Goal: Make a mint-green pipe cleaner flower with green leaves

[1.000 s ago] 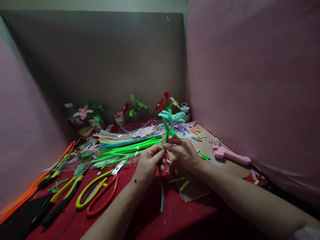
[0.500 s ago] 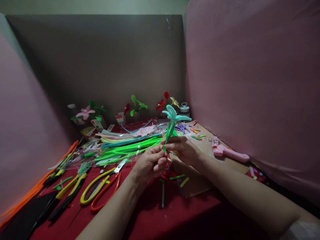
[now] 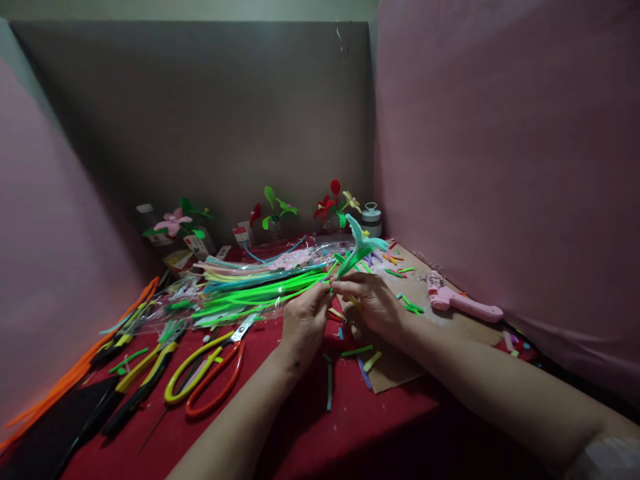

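A flower with pale turquoise petals (image 3: 367, 245) and a green stem tilts to the right above my two hands. My left hand (image 3: 306, 319) is closed around the lower end of the stem, its back turned up. Beside it, my right hand (image 3: 370, 301) pinches the stem just under the green part, fingertips close to those of my left hand. The very bottom of the stem is hidden by the fingers.
Green pipe cleaners (image 3: 265, 292) in clear plastic lie at centre left. Scissors (image 3: 215, 373) and pliers (image 3: 150, 373) are on the red cloth (image 3: 320, 447). A pink glue gun (image 3: 463, 303) rests on cardboard (image 3: 400, 370). Finished flowers (image 3: 173, 221) stand behind.
The turquoise flower has tipped to the right and turned. My left hand has rolled over so its back shows, and its curled fingers are now mostly hidden.
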